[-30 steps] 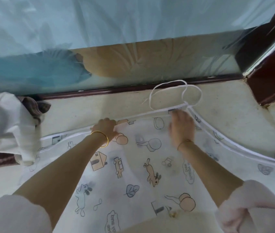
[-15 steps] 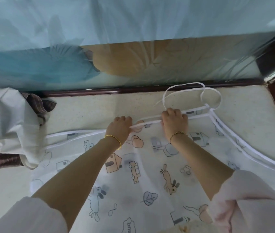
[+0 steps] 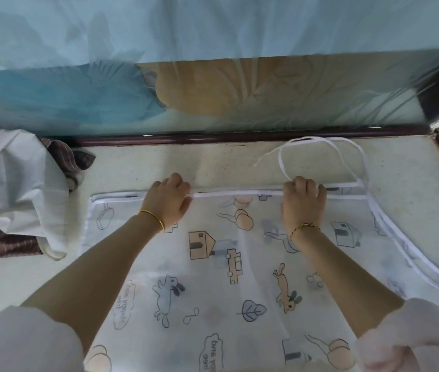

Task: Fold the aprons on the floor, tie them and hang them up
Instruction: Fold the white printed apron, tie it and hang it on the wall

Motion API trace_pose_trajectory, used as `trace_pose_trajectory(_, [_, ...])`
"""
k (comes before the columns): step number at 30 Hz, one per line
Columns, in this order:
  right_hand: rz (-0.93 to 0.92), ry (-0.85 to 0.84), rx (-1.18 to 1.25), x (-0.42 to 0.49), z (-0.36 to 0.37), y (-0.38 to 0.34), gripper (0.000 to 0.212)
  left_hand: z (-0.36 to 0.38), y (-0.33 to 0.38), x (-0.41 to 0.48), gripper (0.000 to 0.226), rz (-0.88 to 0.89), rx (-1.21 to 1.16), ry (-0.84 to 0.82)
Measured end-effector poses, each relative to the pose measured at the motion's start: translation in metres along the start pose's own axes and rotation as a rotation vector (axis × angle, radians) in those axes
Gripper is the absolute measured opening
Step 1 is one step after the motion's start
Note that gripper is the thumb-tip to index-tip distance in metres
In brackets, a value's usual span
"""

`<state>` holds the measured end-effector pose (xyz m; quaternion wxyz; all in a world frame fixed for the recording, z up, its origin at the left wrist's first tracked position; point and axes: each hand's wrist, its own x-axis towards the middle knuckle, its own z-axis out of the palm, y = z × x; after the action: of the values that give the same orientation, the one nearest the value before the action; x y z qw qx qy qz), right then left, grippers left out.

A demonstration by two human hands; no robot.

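Apron (image 3: 234,264): lies spread near the far edge of the floor (image 3: 213,162) under a sheer curtain (image 3: 213,36), looks light, limp and slippery, wants taking by the taped far hem, gripped there in the curled fingers of left hand (image 3: 168,200) and right hand (image 3: 303,202), ties (image 3: 320,146) looped beyond, crumpled cloth (image 3: 11,183) at left.

A translucent white apron (image 3: 240,264), printed with cartoon houses, cars, rabbits and leaves, is spread flat on the floor (image 3: 213,162). Its white-trimmed edge is laid far, and its white strap (image 3: 280,162) is looped at far right.
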<state>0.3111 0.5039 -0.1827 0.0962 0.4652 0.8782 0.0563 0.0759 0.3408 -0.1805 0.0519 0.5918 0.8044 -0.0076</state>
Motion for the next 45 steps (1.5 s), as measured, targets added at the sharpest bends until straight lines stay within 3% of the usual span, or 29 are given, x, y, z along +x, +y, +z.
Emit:
trace_pose_trajectory(5, [-0.257, 0.127, 0.148, -0.022, -0.003, -0.044, 0.033, 0.005, 0.012, 0.004, 0.029, -0.135, 0.203, 0.001])
trace_pose_trajectory(8, [-0.292, 0.026, 0.186, -0.034, -0.003, -0.051, 0.033, 0.007, 0.022, 0.003, 0.038, -0.266, 0.301, 0.005])
trace_pose_trajectory(13, [-0.326, -0.193, 0.381, -0.028, -0.004, -0.037, 0.051, 0.008, 0.060, -0.028, 0.031, -0.202, -0.031, 0.178])
trace_pose_trajectory(16, [-0.242, -0.149, 0.563, -0.036, -0.023, -0.025, 0.049, 0.008, 0.094, -0.062, 0.020, -0.271, -0.252, 0.084])
trace_pose_trajectory(20, [-0.020, 0.139, 0.662, -0.105, -0.031, -0.005, 0.027, 0.008, 0.122, -0.104, 0.016, -0.450, -0.259, 0.074])
trace_pose_trajectory(24, [0.138, 0.058, 0.599, -0.174, -0.003, 0.001, 0.020, 0.027, 0.152, -0.139, 0.008, -0.574, -0.246, 0.187])
trace_pose_trajectory(31, [-0.032, -0.098, 0.388, -0.202, 0.050, 0.011, 0.061, 0.073, 0.142, -0.175, 0.055, -0.338, -0.122, 0.006])
trace_pose_trajectory(36, [-0.202, -0.117, 0.237, -0.199, 0.067, 0.057, 0.064, 0.075, 0.109, -0.177, 0.059, -0.221, -0.049, -0.018])
trace_pose_trajectory(41, [-0.241, -0.207, 0.152, -0.191, 0.072, 0.097, 0.066, 0.072, 0.098, -0.181, 0.060, -0.138, -0.020, -0.028])
trace_pose_trajectory(45, [-0.210, -0.115, 0.222, -0.180, 0.064, 0.092, 0.065, 0.065, 0.092, -0.175, 0.061, -0.126, 0.020, -0.037])
